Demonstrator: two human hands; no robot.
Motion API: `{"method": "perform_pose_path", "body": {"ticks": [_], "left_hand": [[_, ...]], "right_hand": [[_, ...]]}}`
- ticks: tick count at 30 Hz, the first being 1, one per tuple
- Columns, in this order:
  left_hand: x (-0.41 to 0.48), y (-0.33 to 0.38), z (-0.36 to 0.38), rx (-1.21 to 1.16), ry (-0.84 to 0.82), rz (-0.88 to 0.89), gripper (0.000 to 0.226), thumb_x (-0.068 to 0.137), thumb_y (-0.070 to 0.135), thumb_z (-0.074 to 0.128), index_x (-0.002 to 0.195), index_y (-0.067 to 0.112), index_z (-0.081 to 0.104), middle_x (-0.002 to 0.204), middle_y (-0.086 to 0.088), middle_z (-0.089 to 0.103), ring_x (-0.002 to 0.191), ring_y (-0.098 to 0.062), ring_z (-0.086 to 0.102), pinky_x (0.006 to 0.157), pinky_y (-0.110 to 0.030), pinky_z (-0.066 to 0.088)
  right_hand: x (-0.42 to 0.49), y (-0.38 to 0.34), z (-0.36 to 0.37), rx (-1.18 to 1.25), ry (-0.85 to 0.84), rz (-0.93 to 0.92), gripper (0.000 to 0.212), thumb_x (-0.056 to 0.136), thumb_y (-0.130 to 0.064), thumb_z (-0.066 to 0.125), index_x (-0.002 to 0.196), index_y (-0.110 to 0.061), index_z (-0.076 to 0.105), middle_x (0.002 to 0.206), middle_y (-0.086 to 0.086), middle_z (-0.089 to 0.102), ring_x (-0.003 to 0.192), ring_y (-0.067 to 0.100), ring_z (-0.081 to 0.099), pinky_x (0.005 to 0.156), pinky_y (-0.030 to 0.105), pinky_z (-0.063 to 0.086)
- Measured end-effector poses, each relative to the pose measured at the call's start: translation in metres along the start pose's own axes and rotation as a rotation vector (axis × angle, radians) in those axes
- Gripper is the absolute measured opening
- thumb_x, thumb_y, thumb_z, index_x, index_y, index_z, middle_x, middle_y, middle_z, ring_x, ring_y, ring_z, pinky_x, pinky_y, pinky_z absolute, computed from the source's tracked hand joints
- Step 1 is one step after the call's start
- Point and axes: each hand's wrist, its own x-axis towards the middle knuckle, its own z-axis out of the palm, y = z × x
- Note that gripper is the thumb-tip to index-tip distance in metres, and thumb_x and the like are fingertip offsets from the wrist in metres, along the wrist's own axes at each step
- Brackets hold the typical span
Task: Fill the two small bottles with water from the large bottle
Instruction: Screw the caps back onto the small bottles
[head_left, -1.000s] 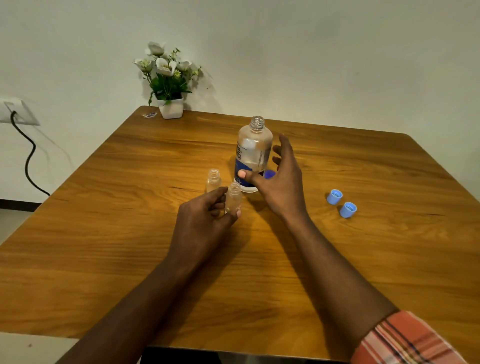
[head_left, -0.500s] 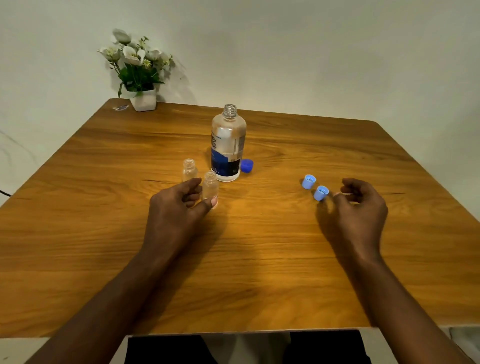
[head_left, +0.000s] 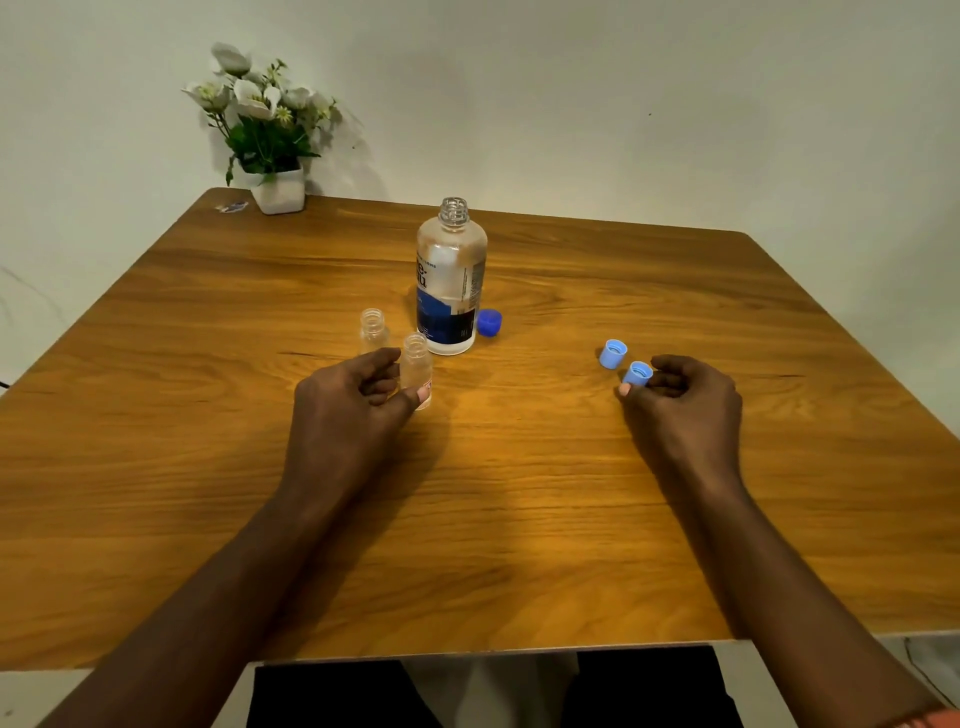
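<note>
Head view: your left hand (head_left: 353, 410) grips the near small bottle (head_left: 415, 364) just in front of the large bottle (head_left: 451, 280), likely steadying it upright for capping. Your right hand (head_left: 680, 405) pinches a cap (head_left: 637, 373) well to that bottle's right. The other small bottle (head_left: 373, 332) stands at its left, uncapped.

Left-front of large bottle (head_left: 451, 280): near small bottle (head_left: 416, 364), far small bottle (head_left: 373, 332); cap (head_left: 489, 322) right.
</note>
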Motion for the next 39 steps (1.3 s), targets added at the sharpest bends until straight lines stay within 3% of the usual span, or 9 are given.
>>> {"method": "perform_pose_path", "body": {"ticks": [4,7,12,16,22,28,32,39], "left_hand": [[-0.001,0.001,0.000,0.004,0.001,-0.001,0.058,0.074,0.022,0.080,0.127,0.008,0.059,0.112,-0.007,0.070,0.082,0.012,0.058,0.071,0.004,0.043],[-0.002,0.002,-0.001,0.017,0.003,0.005,0.058,0.075,0.023,0.080,0.127,0.009,0.059,0.111,-0.007,0.070,0.081,0.012,0.058,0.070,0.005,0.042],[-0.001,0.002,-0.001,0.021,0.002,-0.006,0.057,0.075,0.024,0.080,0.126,0.011,0.059,0.111,-0.004,0.071,0.085,0.005,0.063,0.070,0.002,0.044],[-0.001,0.001,-0.001,-0.011,0.000,-0.014,0.055,0.076,0.024,0.079,0.126,0.012,0.060,0.110,-0.002,0.071,0.088,0.003,0.065,0.075,-0.007,0.050],[-0.001,0.001,-0.001,-0.024,-0.011,-0.021,0.055,0.076,0.023,0.079,0.126,0.011,0.060,0.113,-0.004,0.071,0.095,-0.007,0.068,0.085,-0.026,0.056],[0.000,0.000,-0.001,-0.021,-0.029,-0.007,0.050,0.076,0.023,0.078,0.123,0.016,0.062,0.110,0.002,0.071,0.093,-0.004,0.067,0.084,-0.025,0.056],[0.001,-0.001,-0.001,-0.039,-0.021,0.030,0.042,0.078,0.021,0.078,0.118,0.019,0.066,0.104,0.005,0.073,0.089,-0.004,0.068,0.080,-0.030,0.058],[0.001,-0.003,0.002,-0.065,0.013,0.058,0.039,0.077,0.024,0.076,0.115,0.024,0.067,0.098,0.010,0.073,0.084,-0.001,0.068,0.076,-0.032,0.059]], "right_hand": [[-0.001,-0.003,-0.001,-0.007,0.015,-0.004,0.033,0.069,-0.029,0.082,0.100,-0.023,0.072,0.079,-0.017,0.066,0.085,0.009,0.066,0.092,0.046,0.050],[-0.003,-0.007,-0.001,-0.019,0.020,-0.018,0.030,0.072,-0.030,0.080,0.099,-0.021,0.073,0.087,-0.009,0.071,0.086,0.011,0.067,0.090,0.046,0.050],[-0.014,-0.013,0.006,0.072,0.009,-0.016,0.021,0.072,-0.029,0.079,0.092,-0.024,0.073,0.082,-0.012,0.072,0.076,0.003,0.067,0.078,0.041,0.056],[-0.031,-0.019,0.022,0.135,-0.035,-0.032,0.017,0.070,-0.032,0.077,0.085,-0.026,0.072,0.074,-0.012,0.071,0.068,0.002,0.066,0.068,0.036,0.058],[-0.050,-0.038,0.046,0.188,-0.151,-0.114,0.020,0.069,-0.032,0.079,0.087,-0.028,0.071,0.077,-0.013,0.071,0.071,0.004,0.065,0.066,0.031,0.056],[-0.057,-0.069,0.062,0.245,-0.286,-0.196,0.026,0.076,-0.022,0.079,0.097,-0.030,0.066,0.090,-0.015,0.069,0.085,-0.004,0.063,0.074,0.020,0.053],[-0.052,-0.093,0.067,0.259,-0.460,-0.393,0.032,0.080,-0.017,0.076,0.109,-0.027,0.068,0.099,-0.014,0.068,0.091,-0.003,0.062,0.073,0.012,0.048],[-0.026,-0.123,0.061,-0.051,-0.601,-0.716,0.046,0.089,-0.020,0.065,0.133,-0.031,0.054,0.104,-0.017,0.053,0.093,-0.007,0.051,0.072,0.006,0.039]]}}
